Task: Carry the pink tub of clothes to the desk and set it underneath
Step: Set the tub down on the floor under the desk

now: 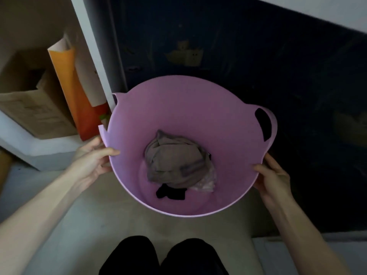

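Note:
The pink tub [178, 108] fills the middle of the view, seen from above. Its right handle shows a dark cut-out; the left handle is broken open. At the bottom lie a crumpled grey-brown garment [174, 157], a small black item [170, 192] and a pale pink piece. My left hand [93, 159] grips the tub's left rim with the thumb over the edge. On the opposite rim, my right hand [273, 179] holds on from outside. A white desk leg [91, 50] rises just left of the tub.
A dark blue patterned surface [258, 66] lies behind and right of the tub. To the left stand an orange paper bag [69, 86] and cardboard boxes [35, 108] on a white ledge. Pale floor lies below, with my black-clad knees [162, 257] at the bottom.

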